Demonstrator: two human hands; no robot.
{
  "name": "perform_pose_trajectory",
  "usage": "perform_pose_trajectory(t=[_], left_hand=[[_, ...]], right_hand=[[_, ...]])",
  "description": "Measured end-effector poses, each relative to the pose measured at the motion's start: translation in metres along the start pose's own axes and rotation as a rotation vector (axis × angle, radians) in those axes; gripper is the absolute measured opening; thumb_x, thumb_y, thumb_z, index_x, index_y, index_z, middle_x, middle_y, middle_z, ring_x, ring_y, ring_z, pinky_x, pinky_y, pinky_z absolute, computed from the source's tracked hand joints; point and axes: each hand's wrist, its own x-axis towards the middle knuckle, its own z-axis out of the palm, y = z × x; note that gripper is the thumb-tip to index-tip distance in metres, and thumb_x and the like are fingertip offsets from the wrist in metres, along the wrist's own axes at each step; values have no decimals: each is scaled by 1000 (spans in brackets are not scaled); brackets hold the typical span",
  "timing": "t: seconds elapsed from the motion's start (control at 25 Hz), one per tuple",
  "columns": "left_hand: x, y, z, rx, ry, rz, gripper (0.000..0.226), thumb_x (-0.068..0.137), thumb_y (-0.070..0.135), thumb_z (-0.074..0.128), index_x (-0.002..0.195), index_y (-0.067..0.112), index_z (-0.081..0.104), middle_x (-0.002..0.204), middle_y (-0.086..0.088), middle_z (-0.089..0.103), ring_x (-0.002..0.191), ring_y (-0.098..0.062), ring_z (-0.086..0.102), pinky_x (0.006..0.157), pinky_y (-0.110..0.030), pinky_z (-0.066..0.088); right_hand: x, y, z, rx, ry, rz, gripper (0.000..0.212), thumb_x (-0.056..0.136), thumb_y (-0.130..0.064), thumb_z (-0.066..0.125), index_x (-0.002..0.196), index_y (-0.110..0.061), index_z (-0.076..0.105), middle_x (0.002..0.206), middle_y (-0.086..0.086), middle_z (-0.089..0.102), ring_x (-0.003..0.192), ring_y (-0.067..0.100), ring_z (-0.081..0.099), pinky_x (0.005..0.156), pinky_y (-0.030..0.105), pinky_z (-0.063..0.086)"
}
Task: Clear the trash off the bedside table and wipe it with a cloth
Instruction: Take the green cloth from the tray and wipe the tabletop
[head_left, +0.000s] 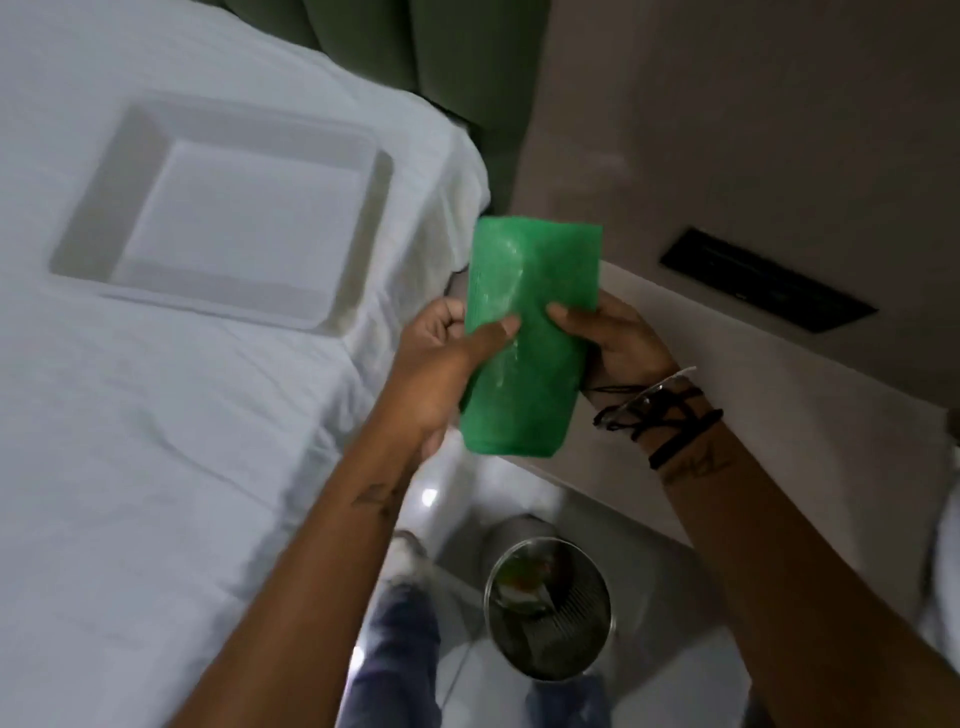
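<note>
A folded green cloth is held upright in the air between both hands, over the near edge of the pale bedside table. My left hand grips its left side with the thumb across the front. My right hand holds its right edge, with dark bracelets on the wrist. Below, on the floor, a round metal bin holds some trash, partly green and orange. The table surface that shows is bare.
A bed with a white sheet fills the left, with a white rectangular tray lying on it. A green headboard stands behind. A dark panel lies at the table's back. My legs and a shiny tiled floor are below.
</note>
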Motion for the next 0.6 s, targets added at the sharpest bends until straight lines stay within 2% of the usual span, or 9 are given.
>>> perform_pose_trajectory(t=[0.08,0.16,0.24,0.32,0.4,0.44,0.52,0.6], left_hand=[[-19,-77,28,25,37,-70,23,73,31,83,84,20,65,87,-11,74,74,-23,71,67,-37,59],[-42,-165,34,237,196,-157,24,74,33,83,86,25,64,93,-8,71,82,-22,67,72,-34,52],[-81,-253,28,634,366,-350,40,78,34,81,109,15,64,112,-16,68,102,-32,64,86,-35,47],[-115,-318,17,835,388,-623,62,82,35,77,125,-3,54,124,-27,63,115,-40,60,94,-39,47],[-132,-370,12,867,366,-794,69,82,37,76,124,-11,52,123,-32,63,115,-42,60,93,-41,48],[-134,-388,9,873,320,-835,64,85,36,73,123,-13,53,122,-32,63,115,-41,61,93,-41,49],[-128,-409,7,878,230,-840,42,95,25,61,118,-11,60,120,-29,66,113,-38,64,90,-37,50],[-118,-418,4,814,277,-834,26,94,8,57,106,-13,66,106,-31,71,100,-40,70,80,-39,56]], right_hand=[[-39,15,-59,-195,220,-12,42,86,6,54,127,10,47,119,30,56,106,42,56,96,55,48],[-67,22,-113,-603,432,-40,38,86,7,56,124,0,54,113,21,64,99,32,63,89,45,53],[-90,27,-167,-993,614,-52,39,86,4,53,123,-8,56,108,17,68,96,32,65,82,37,52],[-102,34,-205,-1270,773,-24,43,83,1,50,124,-11,53,102,24,68,90,41,64,78,42,51],[-98,46,-229,-1481,813,52,44,83,-4,53,126,-13,49,101,27,66,91,48,62,77,46,51],[-90,52,-234,-1550,785,94,45,84,-7,53,128,-14,47,107,27,65,95,48,61,80,47,51],[-72,66,-242,-1597,723,156,46,89,-12,52,133,-12,42,118,25,61,106,47,58,88,50,49],[-55,85,-248,-1608,680,185,49,90,-14,50,137,-12,37,124,24,57,111,45,56,92,50,48]])
